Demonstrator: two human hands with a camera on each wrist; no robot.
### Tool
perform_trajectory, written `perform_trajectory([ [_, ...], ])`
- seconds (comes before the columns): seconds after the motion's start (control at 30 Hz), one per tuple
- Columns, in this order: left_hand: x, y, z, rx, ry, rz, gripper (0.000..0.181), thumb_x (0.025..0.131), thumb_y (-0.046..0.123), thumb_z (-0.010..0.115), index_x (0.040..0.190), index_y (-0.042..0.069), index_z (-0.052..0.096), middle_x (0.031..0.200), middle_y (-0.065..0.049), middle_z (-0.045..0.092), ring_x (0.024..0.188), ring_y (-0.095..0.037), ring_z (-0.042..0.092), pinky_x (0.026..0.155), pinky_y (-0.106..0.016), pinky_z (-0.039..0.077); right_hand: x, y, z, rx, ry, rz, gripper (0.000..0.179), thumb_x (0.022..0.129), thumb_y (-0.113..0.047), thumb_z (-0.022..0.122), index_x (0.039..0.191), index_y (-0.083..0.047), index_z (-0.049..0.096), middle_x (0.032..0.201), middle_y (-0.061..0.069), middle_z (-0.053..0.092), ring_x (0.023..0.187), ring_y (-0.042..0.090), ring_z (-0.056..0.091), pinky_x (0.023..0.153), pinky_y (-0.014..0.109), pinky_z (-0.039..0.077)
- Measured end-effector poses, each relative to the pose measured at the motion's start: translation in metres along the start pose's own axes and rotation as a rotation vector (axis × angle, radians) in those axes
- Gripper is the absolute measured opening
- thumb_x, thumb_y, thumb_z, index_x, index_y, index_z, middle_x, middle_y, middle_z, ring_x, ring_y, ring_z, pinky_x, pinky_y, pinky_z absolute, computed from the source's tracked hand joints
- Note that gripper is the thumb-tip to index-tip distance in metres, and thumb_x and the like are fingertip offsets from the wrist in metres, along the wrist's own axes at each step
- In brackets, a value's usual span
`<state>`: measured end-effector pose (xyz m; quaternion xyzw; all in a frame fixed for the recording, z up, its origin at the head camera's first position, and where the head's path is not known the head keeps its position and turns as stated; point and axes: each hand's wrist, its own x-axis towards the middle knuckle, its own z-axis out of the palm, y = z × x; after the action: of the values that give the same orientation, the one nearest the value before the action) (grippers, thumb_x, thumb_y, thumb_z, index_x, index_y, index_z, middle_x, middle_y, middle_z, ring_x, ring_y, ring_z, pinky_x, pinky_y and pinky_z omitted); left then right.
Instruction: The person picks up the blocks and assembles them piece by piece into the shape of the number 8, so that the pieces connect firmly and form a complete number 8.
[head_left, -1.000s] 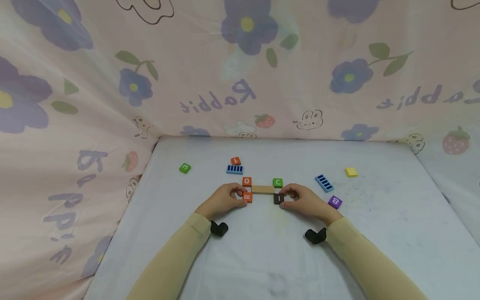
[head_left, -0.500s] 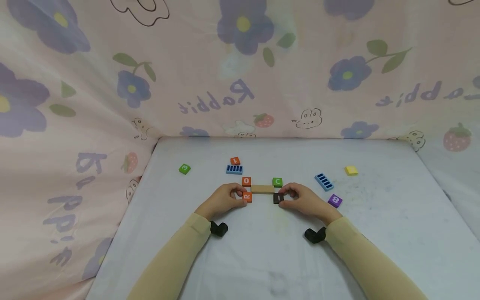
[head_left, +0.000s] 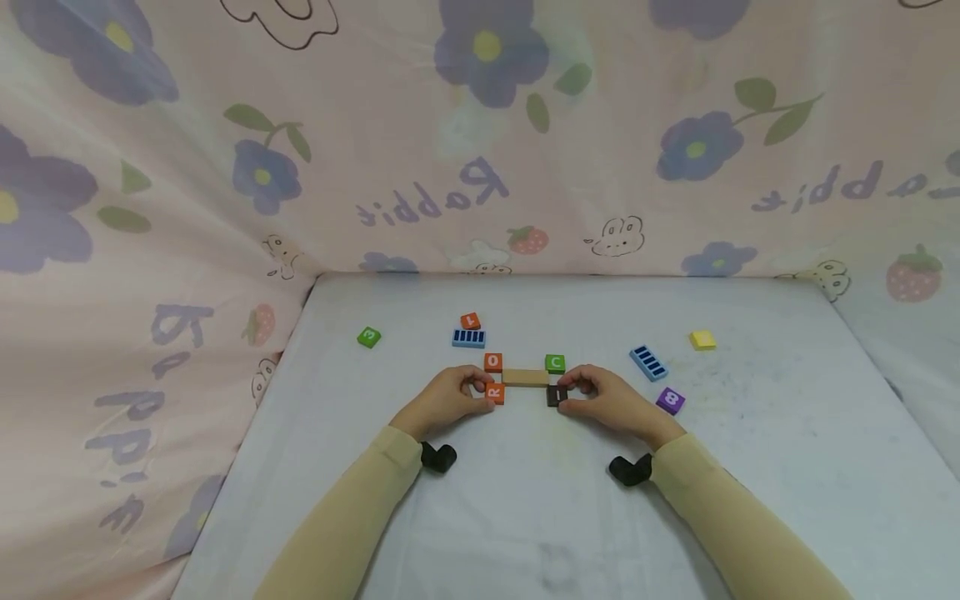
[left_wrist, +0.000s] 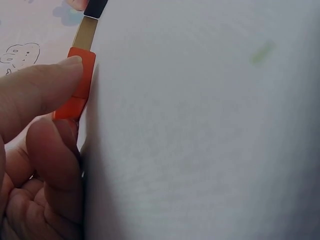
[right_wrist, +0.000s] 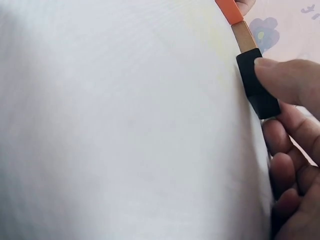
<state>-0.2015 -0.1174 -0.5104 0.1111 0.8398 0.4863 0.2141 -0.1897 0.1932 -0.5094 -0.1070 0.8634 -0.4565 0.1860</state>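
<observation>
My left hand (head_left: 450,396) pinches an orange block marked R (head_left: 495,393) between thumb and fingers. On the other side my right hand (head_left: 611,400) pinches a black block (head_left: 557,396) the same way. Between the two hands a plain wooden plank (head_left: 526,378) lies on the white table, its ends close to the blocks. An orange block marked O (head_left: 492,362) sits at the plank's far left corner, and a green block marked C (head_left: 555,363) at its far right corner. In the left wrist view the thumb lies against the orange R block's near side (left_wrist: 82,75).
Behind lie a green 3 block (head_left: 369,337), an orange 1 block (head_left: 470,321) and a blue barred block (head_left: 468,338). To the right are another blue barred block (head_left: 648,363), a purple 8 block (head_left: 671,401) and a yellow block (head_left: 702,340). Flowered cloth (head_left: 570,167) hangs behind the table.
Both hands keep their pinch on the orange R block and the black block. The blocks and plank stay in place; only the head view has shifted slightly.
</observation>
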Motion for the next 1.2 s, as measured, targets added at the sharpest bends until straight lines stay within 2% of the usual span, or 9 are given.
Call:
perform_trajectory([
  [0.3,-0.0008,-0.0001,0.0001,0.012,0.014,-0.017,0.035,0.081,0.03,0.08,0.112,0.023,0.065,0.097,0.0,0.06,0.071,-0.018,0.049,0.061,-0.031,0.04,0.0007,-0.0009,-0.0011,0.009,-0.004,-0.004,0.041,0.082,-0.038,0.077,0.116,-0.02,0.061,0.111,0.004,0.055,0.104,0.023,0.044,0.089,0.04,0.035],
  [0.47,-0.0005,-0.0046,0.0021,0.01,0.011,-0.039,0.035,0.08,0.03,0.08,0.111,0.025,0.064,0.097,0.0,0.06,0.07,-0.017,0.049,0.062,-0.031,0.04,0.0002,-0.0002,-0.0001,0.012,-0.016,0.016,0.042,0.08,-0.04,0.078,0.114,-0.021,0.062,0.108,0.005,0.053,0.101,0.024,0.044,0.086,0.04,0.035],
  [0.77,0.0,-0.0016,0.0014,-0.016,0.004,0.009,0.036,0.08,0.028,0.08,0.112,0.022,0.065,0.099,0.0,0.06,0.07,-0.017,0.049,0.062,-0.03,0.04,0.0001,0.0009,-0.0022,0.028,-0.007,0.019,0.041,0.08,-0.04,0.078,0.113,-0.023,0.062,0.11,0.003,0.055,0.103,0.024,0.045,0.089,0.041,0.035],
  [1.07,-0.0008,-0.0026,0.0025,-0.017,0.002,-0.011,0.036,0.08,0.029,0.081,0.111,0.023,0.065,0.098,0.0,0.06,0.07,-0.017,0.048,0.061,-0.029,0.04,-0.0014,0.0002,-0.0004,0.024,-0.006,0.051,0.041,0.08,-0.042,0.078,0.114,-0.024,0.062,0.111,0.003,0.054,0.104,0.023,0.044,0.089,0.04,0.035],
  [1.2,-0.001,-0.0026,0.0028,-0.016,0.013,-0.014,0.036,0.08,0.029,0.081,0.112,0.023,0.064,0.098,-0.001,0.06,0.07,-0.017,0.049,0.061,-0.03,0.04,-0.0015,-0.0002,-0.0011,0.023,-0.004,0.029,0.041,0.081,-0.041,0.077,0.115,-0.022,0.062,0.112,0.003,0.055,0.105,0.024,0.044,0.089,0.041,0.035],
])
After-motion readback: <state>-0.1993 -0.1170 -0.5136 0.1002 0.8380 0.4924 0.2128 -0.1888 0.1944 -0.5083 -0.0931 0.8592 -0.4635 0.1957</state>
